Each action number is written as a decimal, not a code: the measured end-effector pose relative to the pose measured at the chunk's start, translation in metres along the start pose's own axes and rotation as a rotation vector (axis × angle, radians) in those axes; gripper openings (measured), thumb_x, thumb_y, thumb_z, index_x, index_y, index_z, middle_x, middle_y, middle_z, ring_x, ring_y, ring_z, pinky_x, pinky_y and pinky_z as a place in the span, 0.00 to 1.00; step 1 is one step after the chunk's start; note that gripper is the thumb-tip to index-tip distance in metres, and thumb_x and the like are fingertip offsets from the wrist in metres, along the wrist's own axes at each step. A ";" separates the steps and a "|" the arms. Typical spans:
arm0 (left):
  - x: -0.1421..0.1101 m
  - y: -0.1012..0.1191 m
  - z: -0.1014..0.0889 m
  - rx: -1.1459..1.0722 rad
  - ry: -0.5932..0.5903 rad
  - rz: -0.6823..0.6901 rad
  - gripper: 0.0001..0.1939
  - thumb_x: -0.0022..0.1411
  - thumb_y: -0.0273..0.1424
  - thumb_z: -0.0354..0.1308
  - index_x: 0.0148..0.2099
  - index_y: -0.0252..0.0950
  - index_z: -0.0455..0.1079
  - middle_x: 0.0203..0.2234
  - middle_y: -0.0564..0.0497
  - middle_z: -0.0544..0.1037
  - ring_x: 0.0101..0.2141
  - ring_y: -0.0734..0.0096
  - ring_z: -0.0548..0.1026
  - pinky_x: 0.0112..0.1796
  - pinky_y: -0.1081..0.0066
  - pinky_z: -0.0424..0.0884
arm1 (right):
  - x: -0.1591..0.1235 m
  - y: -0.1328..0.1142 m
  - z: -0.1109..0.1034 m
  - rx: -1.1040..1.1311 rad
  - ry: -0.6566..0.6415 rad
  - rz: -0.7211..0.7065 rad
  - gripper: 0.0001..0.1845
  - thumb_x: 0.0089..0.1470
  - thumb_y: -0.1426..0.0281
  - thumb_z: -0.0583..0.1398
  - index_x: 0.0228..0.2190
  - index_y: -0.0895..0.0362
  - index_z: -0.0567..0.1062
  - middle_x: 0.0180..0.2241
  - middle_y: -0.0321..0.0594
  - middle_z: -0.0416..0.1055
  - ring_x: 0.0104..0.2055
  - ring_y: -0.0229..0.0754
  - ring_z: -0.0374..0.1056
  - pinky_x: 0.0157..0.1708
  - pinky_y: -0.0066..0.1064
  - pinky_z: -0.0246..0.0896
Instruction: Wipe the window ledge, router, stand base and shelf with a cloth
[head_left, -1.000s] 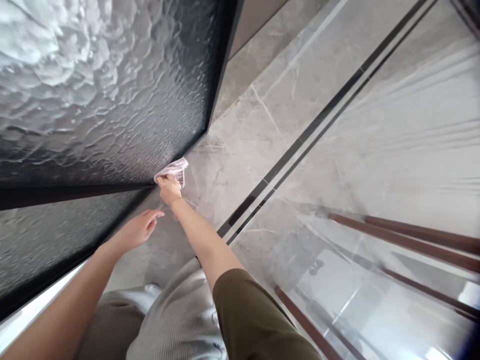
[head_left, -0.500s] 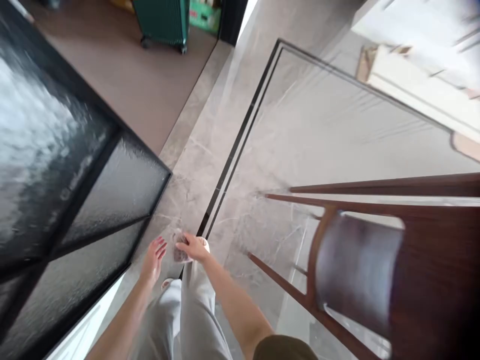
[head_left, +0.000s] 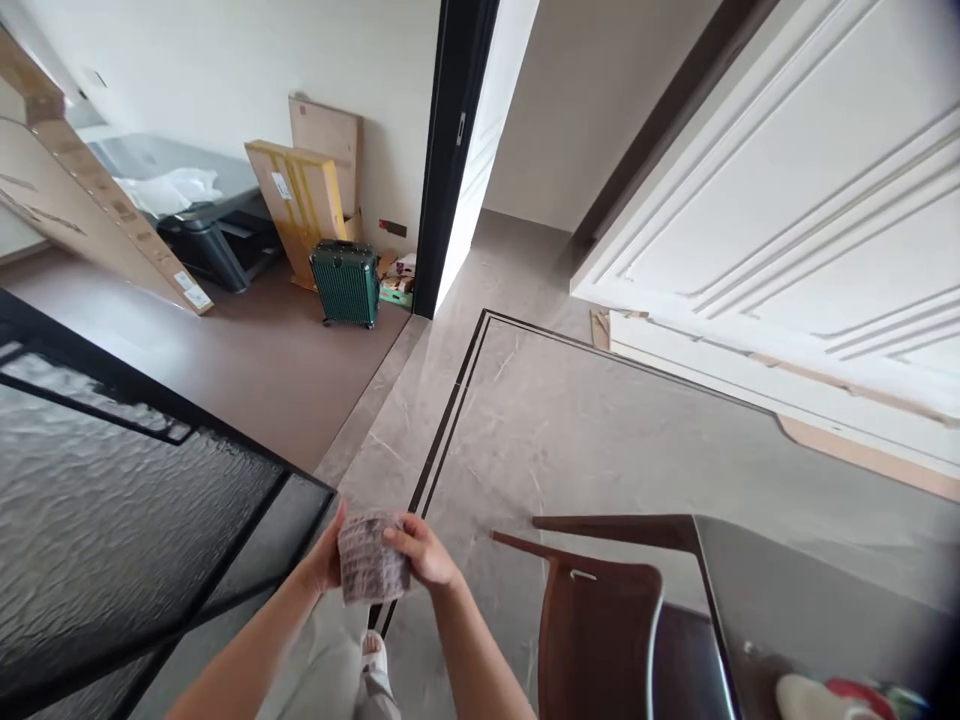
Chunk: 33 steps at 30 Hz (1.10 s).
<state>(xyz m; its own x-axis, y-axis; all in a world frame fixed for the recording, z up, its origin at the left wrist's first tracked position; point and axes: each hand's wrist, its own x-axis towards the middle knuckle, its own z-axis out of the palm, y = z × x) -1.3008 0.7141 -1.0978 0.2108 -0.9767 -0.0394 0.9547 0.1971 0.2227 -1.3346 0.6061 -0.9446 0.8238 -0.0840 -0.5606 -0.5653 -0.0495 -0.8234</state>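
A small pinkish-grey textured cloth [head_left: 369, 563] hangs in front of me, held between both hands. My left hand [head_left: 328, 558] grips its left edge, with the fingers hidden behind the cloth. Fingers of my right hand [head_left: 425, 551] are curled over the right edge. A black-framed door of rippled glass [head_left: 112, 520] stands just left of my hands. Below them are my light trousers and the grey marble floor [head_left: 600, 440].
A dark wooden chair [head_left: 600, 625] and a table edge [head_left: 720, 610] sit at the lower right. A white panelled door [head_left: 787, 250] leans on the right. Farther back stand a green suitcase [head_left: 345, 283], flat cardboard boxes [head_left: 300, 200] and a black door frame [head_left: 450, 150].
My right hand has come off the bottom of the glass door with the cloth. Both hands now hold it at waist height, and my view has lifted from the floor to the room.
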 end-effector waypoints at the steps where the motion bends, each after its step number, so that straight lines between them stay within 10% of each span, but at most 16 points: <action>1: 0.003 0.019 0.009 0.027 -0.018 0.023 0.44 0.51 0.68 0.47 0.48 0.36 0.75 0.34 0.45 0.81 0.46 0.51 0.78 0.47 0.59 0.72 | 0.001 -0.022 -0.005 -0.029 0.026 -0.026 0.28 0.40 0.46 0.69 0.31 0.57 0.78 0.26 0.36 0.72 0.28 0.37 0.64 0.33 0.30 0.61; 11: 0.083 0.191 0.083 0.352 0.022 0.150 0.22 0.47 0.39 0.69 0.43 0.34 0.76 0.40 0.42 0.81 0.45 0.52 0.77 0.48 0.60 0.70 | 0.006 -0.181 -0.105 -0.617 0.295 -0.173 0.20 0.49 0.51 0.64 0.32 0.56 0.73 0.27 0.34 0.67 0.31 0.37 0.60 0.34 0.29 0.56; 15: 0.141 0.260 0.144 0.520 0.069 0.183 0.27 0.45 0.43 0.69 0.46 0.37 0.72 0.42 0.45 0.79 0.44 0.57 0.75 0.46 0.64 0.70 | -0.013 -0.230 -0.152 -0.687 0.581 -0.203 0.15 0.47 0.58 0.63 0.31 0.56 0.71 0.23 0.30 0.62 0.27 0.36 0.56 0.29 0.27 0.51; 19: 0.215 0.316 0.221 0.858 -0.164 0.177 0.24 0.54 0.48 0.63 0.46 0.37 0.69 0.38 0.49 0.76 0.38 0.66 0.73 0.40 0.70 0.70 | -0.038 -0.278 -0.209 -0.643 0.786 -0.269 0.14 0.48 0.60 0.62 0.33 0.56 0.72 0.24 0.30 0.66 0.27 0.34 0.57 0.30 0.26 0.51; 24: 0.314 0.353 0.311 1.022 -0.364 0.164 0.24 0.59 0.51 0.59 0.47 0.36 0.68 0.36 0.49 0.73 0.34 0.69 0.71 0.35 0.72 0.69 | -0.063 -0.334 -0.304 -0.545 0.928 -0.359 0.15 0.46 0.60 0.64 0.34 0.57 0.73 0.26 0.31 0.70 0.28 0.35 0.61 0.30 0.26 0.54; 33: 0.525 0.358 0.460 1.264 -0.362 0.225 0.27 0.55 0.56 0.59 0.43 0.38 0.72 0.34 0.51 0.75 0.36 0.65 0.70 0.35 0.71 0.67 | -0.149 -0.401 -0.475 -0.511 1.322 -0.423 0.12 0.48 0.61 0.63 0.30 0.57 0.78 0.40 0.41 0.74 0.36 0.38 0.68 0.38 0.29 0.61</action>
<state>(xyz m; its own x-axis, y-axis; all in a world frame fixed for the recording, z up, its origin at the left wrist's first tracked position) -0.9449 0.2331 -0.5902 0.0820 -0.9395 0.3325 0.0157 0.3348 0.9422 -1.2500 0.1658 -0.4888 0.4516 -0.7851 0.4239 -0.4822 -0.6144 -0.6245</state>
